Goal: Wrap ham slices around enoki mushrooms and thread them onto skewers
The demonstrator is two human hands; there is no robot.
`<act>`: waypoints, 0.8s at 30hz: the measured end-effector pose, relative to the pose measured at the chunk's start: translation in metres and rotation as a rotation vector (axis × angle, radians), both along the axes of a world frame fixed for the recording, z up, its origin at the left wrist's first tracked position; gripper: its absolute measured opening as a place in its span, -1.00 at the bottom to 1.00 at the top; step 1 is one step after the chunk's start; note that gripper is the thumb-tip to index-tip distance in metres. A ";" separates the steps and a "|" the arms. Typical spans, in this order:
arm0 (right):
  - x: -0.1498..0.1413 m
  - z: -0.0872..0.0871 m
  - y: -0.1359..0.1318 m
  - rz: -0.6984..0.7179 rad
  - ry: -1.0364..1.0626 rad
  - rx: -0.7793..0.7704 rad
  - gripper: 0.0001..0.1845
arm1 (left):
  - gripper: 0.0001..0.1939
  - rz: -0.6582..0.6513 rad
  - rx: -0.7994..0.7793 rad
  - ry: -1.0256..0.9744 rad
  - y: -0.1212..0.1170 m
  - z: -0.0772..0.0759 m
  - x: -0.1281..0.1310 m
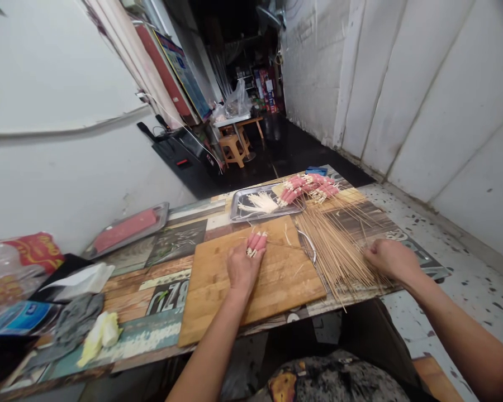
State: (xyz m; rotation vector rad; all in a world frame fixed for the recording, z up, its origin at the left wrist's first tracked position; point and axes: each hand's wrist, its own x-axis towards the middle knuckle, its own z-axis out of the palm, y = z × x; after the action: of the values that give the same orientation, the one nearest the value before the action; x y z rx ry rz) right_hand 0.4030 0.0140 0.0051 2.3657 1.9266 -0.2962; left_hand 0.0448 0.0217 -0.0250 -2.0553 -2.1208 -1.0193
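Note:
My left hand is closed around several pink meat rolls with pale enoki ends, over the wooden cutting board. A thin skewer runs to the right from these rolls. My right hand is closed at the right side of a spread of bamboo skewers; what its fingers hold is hidden. Beyond the board, a metal tray carries loose enoki mushrooms. Finished-looking skewered meat rolls are piled at the tray's right end and past it.
At the left lies another metal tray with a pink meat slab. Nearer are a grey cloth, pale cabbage leaves and plastic packages. The board's wire handle reaches toward the skewers. A white wall stands at the right.

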 end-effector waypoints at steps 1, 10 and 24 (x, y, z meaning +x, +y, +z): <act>0.000 0.002 -0.001 -0.014 0.010 0.030 -0.66 | -0.66 -0.003 -0.003 -0.015 0.000 0.000 0.000; -0.009 0.005 0.002 0.030 0.001 0.189 -0.78 | -0.68 -0.029 -0.025 -0.098 -0.002 0.005 0.004; -0.109 -0.020 -0.008 0.804 0.526 0.419 -0.54 | -0.66 -0.006 0.042 -0.058 -0.002 0.002 0.003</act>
State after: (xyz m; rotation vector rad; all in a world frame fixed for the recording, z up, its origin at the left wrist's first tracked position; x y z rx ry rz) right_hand 0.2941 0.0059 -0.0148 1.5334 3.2505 -0.5122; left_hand 0.0478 0.0194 -0.0233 -2.0389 -2.1022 -1.1270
